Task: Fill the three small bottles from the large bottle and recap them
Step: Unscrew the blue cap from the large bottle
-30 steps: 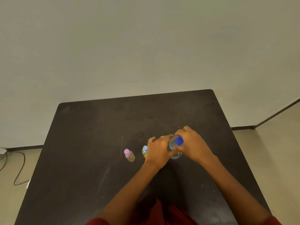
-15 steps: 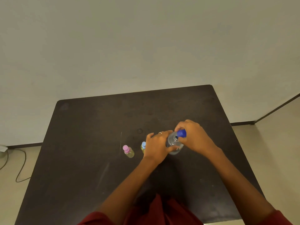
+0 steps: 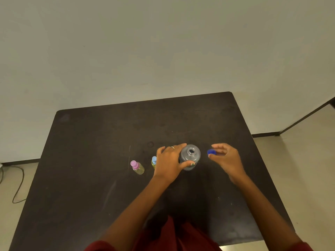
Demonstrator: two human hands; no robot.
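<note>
The large clear bottle [image 3: 190, 156] stands upright on the dark table [image 3: 90, 178] with its mouth uncovered. My left hand [image 3: 170, 162] grips its left side. To the right, apart from the bottle, my right hand [image 3: 226, 158] pinches the blue cap [image 3: 211, 152] in its fingertips. A small bottle with a pink cap [image 3: 137, 167] and yellowish liquid stands to the left. Another small bottle with a light blue cap [image 3: 154, 161] stands just beside my left hand, partly hidden by it. A third small bottle is not visible.
A pale wall rises behind the table's far edge. A cable [image 3: 16, 185] lies on the floor at the left. A dark baseboard [image 3: 264, 134] runs along the floor at the right. My red clothing [image 3: 174, 236] shows at the table's near edge.
My right hand has lifted the blue cap off the large bottle and moved it to the right. The bottle's mouth is now uncovered. My left hand stays on the bottle.
</note>
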